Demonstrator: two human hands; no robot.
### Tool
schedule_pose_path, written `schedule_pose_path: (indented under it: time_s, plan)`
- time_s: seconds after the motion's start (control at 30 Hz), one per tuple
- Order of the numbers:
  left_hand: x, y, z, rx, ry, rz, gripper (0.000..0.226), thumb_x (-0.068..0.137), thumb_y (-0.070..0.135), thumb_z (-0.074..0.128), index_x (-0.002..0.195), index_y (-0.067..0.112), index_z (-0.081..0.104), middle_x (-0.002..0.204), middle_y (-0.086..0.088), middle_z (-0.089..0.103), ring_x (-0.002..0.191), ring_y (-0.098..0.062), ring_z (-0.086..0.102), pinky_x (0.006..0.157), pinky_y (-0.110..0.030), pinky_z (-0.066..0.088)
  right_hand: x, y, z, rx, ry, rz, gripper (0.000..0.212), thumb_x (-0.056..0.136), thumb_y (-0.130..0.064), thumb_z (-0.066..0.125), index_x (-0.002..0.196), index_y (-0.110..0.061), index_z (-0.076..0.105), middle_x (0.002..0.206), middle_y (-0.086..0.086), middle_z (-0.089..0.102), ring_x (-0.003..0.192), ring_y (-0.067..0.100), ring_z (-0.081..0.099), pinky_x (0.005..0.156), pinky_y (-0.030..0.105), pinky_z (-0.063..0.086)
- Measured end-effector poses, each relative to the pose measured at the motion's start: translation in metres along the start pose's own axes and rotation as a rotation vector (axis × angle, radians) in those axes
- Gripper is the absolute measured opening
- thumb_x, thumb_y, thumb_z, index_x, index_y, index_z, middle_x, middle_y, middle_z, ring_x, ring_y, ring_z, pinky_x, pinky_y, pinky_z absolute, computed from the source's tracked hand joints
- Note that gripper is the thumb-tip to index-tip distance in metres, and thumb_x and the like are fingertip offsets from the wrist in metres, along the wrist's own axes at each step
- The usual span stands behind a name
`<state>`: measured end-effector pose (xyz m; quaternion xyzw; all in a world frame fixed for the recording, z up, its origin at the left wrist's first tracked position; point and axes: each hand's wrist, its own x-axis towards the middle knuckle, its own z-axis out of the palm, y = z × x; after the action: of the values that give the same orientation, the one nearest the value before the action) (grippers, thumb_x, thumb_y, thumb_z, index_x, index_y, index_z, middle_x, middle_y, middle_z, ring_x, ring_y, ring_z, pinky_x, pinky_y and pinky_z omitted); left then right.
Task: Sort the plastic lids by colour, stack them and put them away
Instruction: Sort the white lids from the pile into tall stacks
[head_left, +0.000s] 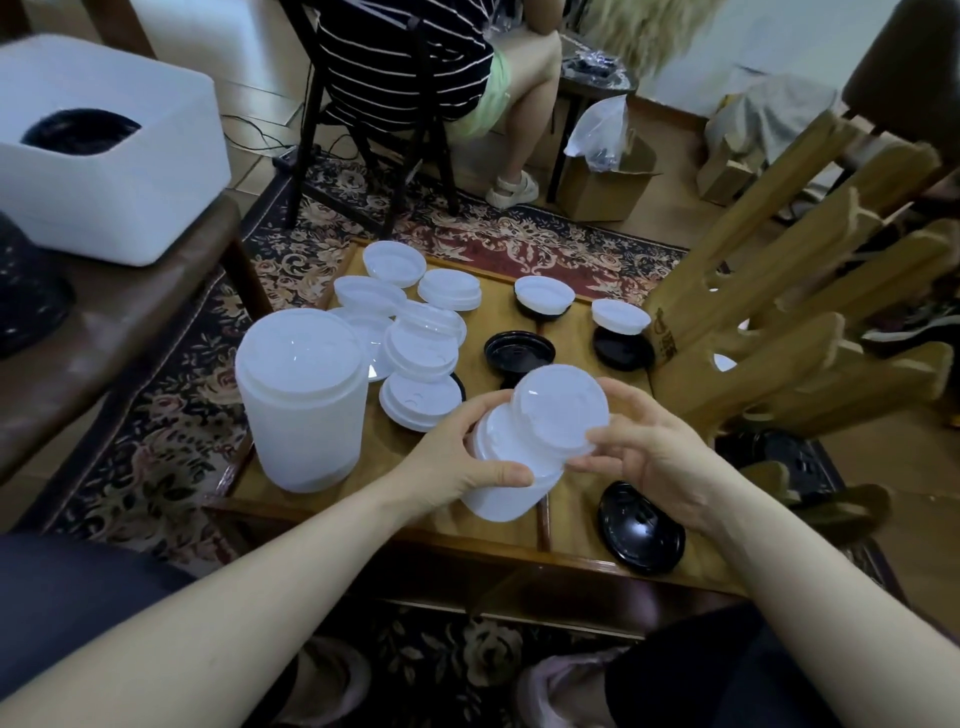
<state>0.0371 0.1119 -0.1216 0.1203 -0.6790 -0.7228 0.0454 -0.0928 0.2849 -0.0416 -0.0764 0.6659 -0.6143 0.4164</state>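
Note:
My left hand (457, 457) grips a short stack of white lids (506, 493) held just above the low wooden table (571, 551). My right hand (644, 441) pinches a single white lid (563, 408) by its rim, tilted against the top of that stack. A tall stack of white lids (301, 400) stands at the table's left. Loose white lids (421, 358) lie in a heap at the back left. Two white lids (544, 292) sit on black ones at the back. Black lids lie singly: one black lid in the middle (519, 353), another black lid at the front right (641, 530).
A white box (104, 150) with black lids inside sits on a brown bench at the left. A wooden rack (810, 322) rises at the table's right. A person in a striped top sits on a chair (374, 156) behind. A cardboard box (602, 187) stands on the floor.

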Motion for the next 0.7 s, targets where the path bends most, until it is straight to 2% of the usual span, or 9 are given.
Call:
schedule_pose_path:
  time_s: [0.07, 0.17, 0.23, 0.33, 0.43, 0.53, 0.6, 0.7]
  plan:
    - [0.0, -0.001, 0.0, -0.011, 0.001, 0.006, 0.076, 0.056, 0.038, 0.09, 0.122, 0.049, 0.054, 0.128, 0.019, 0.061, 0.115, 0.006, 0.058, 0.097, -0.024, 0.049, -0.002, 0.002, 0.001, -0.197, -0.004, 0.002, 0.057, 0.087, 0.002, 0.064, 0.138, -0.016, 0.047, 0.116, 0.019, 0.064, 0.083, 0.027, 0.07, 0.069, 0.037, 0.06]
    - [0.0, 0.0, 0.0, -0.006, 0.0, 0.022, 0.078, 0.056, 0.041, 0.088, 0.125, 0.049, 0.054, 0.131, 0.017, 0.061, 0.121, 0.001, 0.057, 0.102, -0.028, 0.048, 0.0, 0.007, 0.005, -0.434, 0.032, -0.024, 0.052, 0.091, -0.013, 0.066, 0.138, -0.022, 0.047, 0.12, 0.011, 0.058, 0.082, 0.024, 0.068, 0.071, 0.037, 0.059]
    - [-0.001, 0.002, 0.001, -0.011, -0.005, 0.031, 0.074, 0.06, 0.032, 0.089, 0.124, 0.047, 0.054, 0.126, 0.02, 0.064, 0.119, 0.001, 0.058, 0.098, -0.025, 0.05, 0.001, 0.011, 0.009, -0.587, 0.025, -0.094, 0.045, 0.094, -0.019, 0.062, 0.137, -0.026, 0.049, 0.125, 0.001, 0.056, 0.088, 0.021, 0.067, 0.069, 0.034, 0.057]
    - [-0.002, 0.004, 0.002, -0.023, -0.03, 0.052, 0.066, 0.069, 0.014, 0.083, 0.122, 0.042, 0.057, 0.118, 0.022, 0.068, 0.115, -0.001, 0.061, 0.09, -0.018, 0.051, 0.003, 0.015, 0.011, -0.671, -0.072, -0.185, 0.038, 0.096, -0.022, 0.059, 0.132, -0.032, 0.052, 0.129, -0.011, 0.057, 0.105, 0.015, 0.064, 0.087, 0.041, 0.057]
    - [-0.001, 0.002, 0.001, -0.017, -0.018, 0.045, 0.071, 0.065, 0.025, 0.088, 0.125, 0.043, 0.056, 0.124, 0.016, 0.066, 0.118, -0.004, 0.06, 0.093, -0.022, 0.051, 0.005, 0.015, 0.01, -0.638, -0.099, -0.247, 0.049, 0.094, -0.021, 0.063, 0.136, -0.038, 0.043, 0.14, -0.015, 0.049, 0.117, 0.004, 0.056, 0.097, 0.033, 0.05]
    - [0.0, -0.001, 0.0, -0.014, 0.0, 0.019, 0.083, 0.056, 0.04, 0.089, 0.131, 0.04, 0.053, 0.132, 0.01, 0.061, 0.123, -0.008, 0.057, 0.102, -0.031, 0.049, 0.006, 0.014, 0.009, -0.653, -0.192, -0.294, 0.062, 0.088, -0.034, 0.066, 0.142, -0.044, 0.037, 0.145, -0.024, 0.042, 0.128, -0.004, 0.046, 0.102, 0.027, 0.044]
    - [0.0, -0.002, 0.0, 0.002, -0.002, 0.02, 0.085, 0.058, 0.04, 0.09, 0.134, 0.037, 0.052, 0.133, 0.01, 0.06, 0.124, -0.008, 0.056, 0.102, -0.031, 0.049, 0.006, 0.014, 0.009, -0.722, -0.242, -0.314, 0.071, 0.081, -0.042, 0.072, 0.144, -0.043, 0.038, 0.145, -0.024, 0.042, 0.132, -0.004, 0.041, 0.104, 0.028, 0.044]
    - [0.0, -0.002, 0.001, 0.024, 0.016, 0.005, 0.08, 0.058, 0.037, 0.089, 0.127, 0.041, 0.05, 0.129, 0.013, 0.06, 0.119, -0.004, 0.057, 0.092, -0.023, 0.051, 0.007, 0.014, 0.009, -0.831, -0.218, -0.38, 0.072, 0.08, -0.039, 0.077, 0.142, -0.04, 0.042, 0.142, -0.026, 0.041, 0.134, -0.002, 0.038, 0.106, 0.036, 0.045]
